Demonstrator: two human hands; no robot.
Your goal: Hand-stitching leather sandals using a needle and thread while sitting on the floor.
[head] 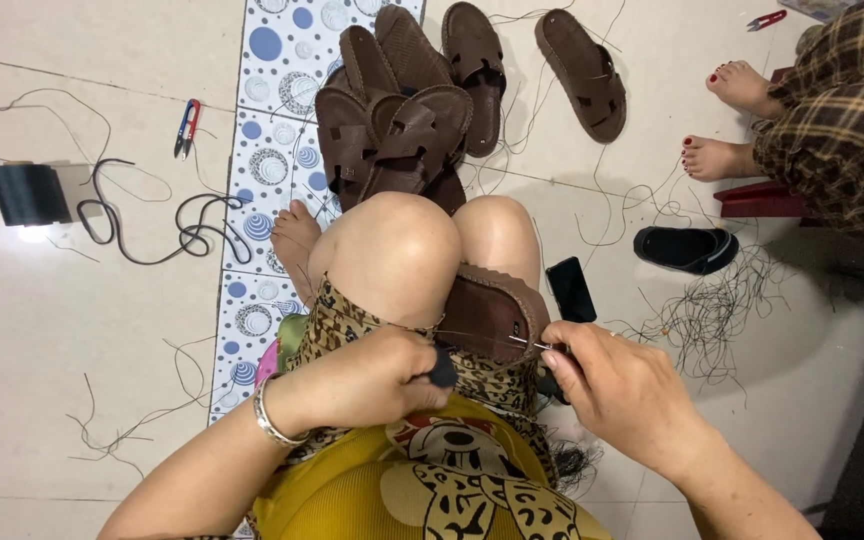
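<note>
Step in hand, as judged: hand-stitching a brown sandal sole, which rests on the person's lap against the knees, centre of the frame. Left hand is closed around a dark-handled tool, probably an awl; its tip is hidden by the fingers. Right hand is pinched narrow on a thin metal needle at the sole's edge. A dark thread runs taut between the two hands. The next move calls for a firm grip on the sole and a straight pull, in my judgement.

Finished brown sandals are piled at upper centre. Loose thread scraps lie at right. A black spool sits at far left.

Hard to make out: the stitch holes, and the needle point. A second person at upper right is cut off by the frame
</note>
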